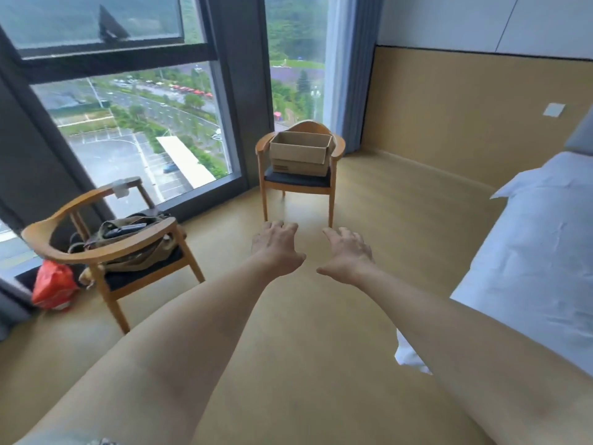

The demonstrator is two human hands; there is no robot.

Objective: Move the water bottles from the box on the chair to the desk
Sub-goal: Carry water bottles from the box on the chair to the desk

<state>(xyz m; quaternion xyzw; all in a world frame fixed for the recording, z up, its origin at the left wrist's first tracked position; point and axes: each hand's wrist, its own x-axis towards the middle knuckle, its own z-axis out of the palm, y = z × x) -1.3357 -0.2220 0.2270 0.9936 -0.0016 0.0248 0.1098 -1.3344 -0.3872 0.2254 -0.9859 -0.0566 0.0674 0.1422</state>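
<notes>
Beyond both empty hands (313, 248), the box (300, 152) sits on the chair (298, 183).

Soft, bright daylight enters through the window (128, 123), leaving faint shadows on the floor (305, 316) beside it. Straight lines bow outward from the window; detail is slightly smeared.

Matt cardboard box (300, 152), wooden chair (338, 149)
</notes>
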